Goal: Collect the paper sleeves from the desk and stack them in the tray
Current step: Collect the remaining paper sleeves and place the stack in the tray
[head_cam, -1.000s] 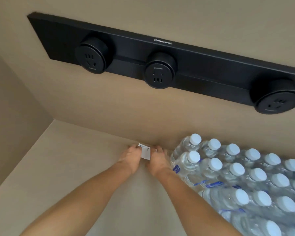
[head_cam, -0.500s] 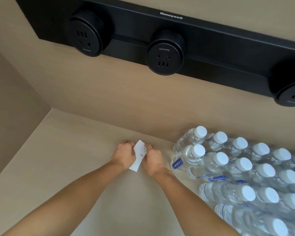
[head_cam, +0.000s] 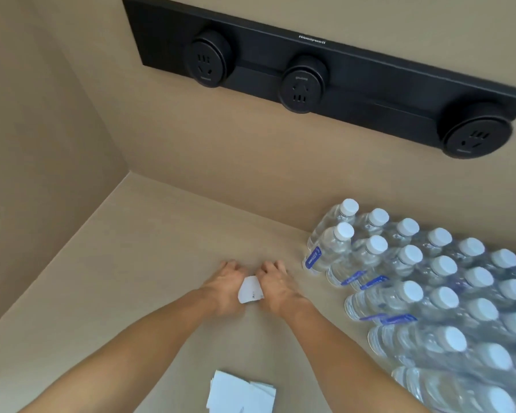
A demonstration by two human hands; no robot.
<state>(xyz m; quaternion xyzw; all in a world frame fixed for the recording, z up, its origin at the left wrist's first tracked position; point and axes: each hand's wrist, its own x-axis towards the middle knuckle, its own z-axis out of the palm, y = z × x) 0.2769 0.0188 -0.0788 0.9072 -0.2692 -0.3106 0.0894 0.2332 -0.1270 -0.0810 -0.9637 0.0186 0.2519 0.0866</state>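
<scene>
Pinched between both hands, a small white sleeve (head_cam: 251,290) stands up off the desk (head_cam: 125,293), tilted, its lower edge toward the camera; faint print shows on its face but is too small to read; the left hand (head_cam: 225,289) holds its left edge and the right hand (head_cam: 276,289) its right edge, fingers curled and knuckles up, both closed on the paper; the fingertips themselves are hidden under the hands, so exactly how they pinch cannot be told. Nearer the camera, at the bottom edge of the view and well apart from the hands, a loose pile (head_cam: 240,393) of more white sleeves lies flat on the desk between the two forearms, overlapping unevenly. The desk is a plain beige surface set into a corner; a beige back wall (head_cam: 221,144) rises behind the hands and a side wall (head_cam: 42,144) closes it in on the left. To the right of the right hand, near but not touching, stands a dense block of clear bottles (head_cam: 429,293) with white caps and blue labels, running off the right and bottom edges. On the back wall above, a long black strip (head_cam: 355,84) carries three round sockets and a small brand name.
</scene>
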